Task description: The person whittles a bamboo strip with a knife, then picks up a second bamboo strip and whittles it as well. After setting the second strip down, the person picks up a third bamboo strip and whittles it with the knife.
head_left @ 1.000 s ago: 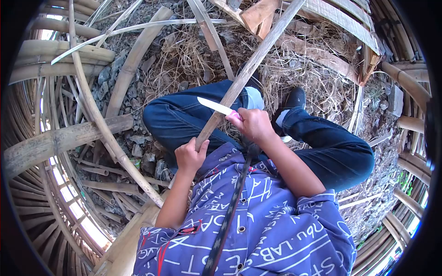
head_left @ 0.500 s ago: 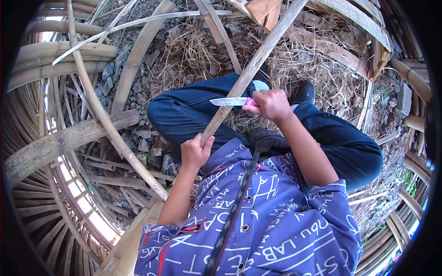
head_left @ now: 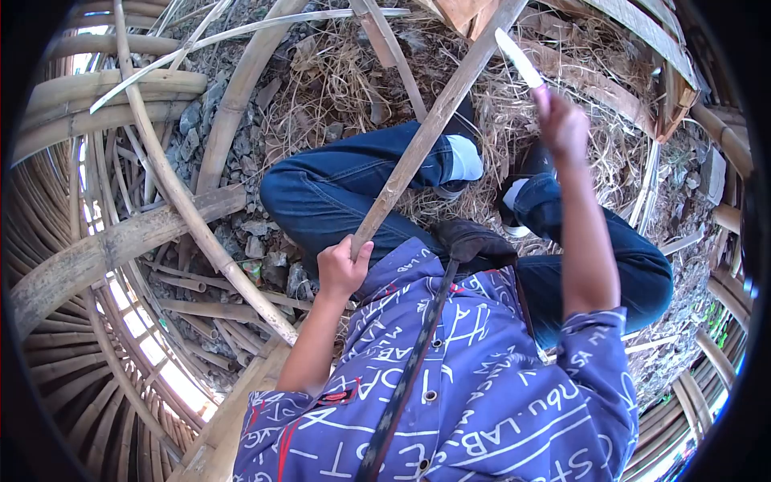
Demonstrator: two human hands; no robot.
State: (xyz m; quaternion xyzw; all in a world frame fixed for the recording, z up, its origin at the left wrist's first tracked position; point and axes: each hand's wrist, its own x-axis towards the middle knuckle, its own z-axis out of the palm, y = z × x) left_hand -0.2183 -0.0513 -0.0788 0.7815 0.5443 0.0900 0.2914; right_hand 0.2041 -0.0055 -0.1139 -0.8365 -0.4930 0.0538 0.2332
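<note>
A long flat wooden strip [head_left: 426, 138] slants from my lap up to the top of the view, passing over my bent leg in blue jeans. Its lower end is in my left hand [head_left: 343, 267], fingers wrapped round it. My right hand [head_left: 565, 128], slightly blurred, is closed on the pink handle of a knife [head_left: 520, 60]. The pale blade points up and to the left, its tip close to the strip's right edge near the top. Whether the tip touches the strip I cannot tell.
Curved bamboo poles [head_left: 189, 210] arch along the left, with a thick bamboo piece [head_left: 120, 247] crossing them. Dry shavings [head_left: 321, 88] and grey stones [head_left: 255, 233] cover the ground. A wooden frame [head_left: 671, 100] stands at the upper right. A dark pouch [head_left: 474, 243] hangs at my waist.
My right hand has moved with the knife up and to the right, from beside the strip's middle, and the blade now points more upward. My left hand still holds the strip's lower end.
</note>
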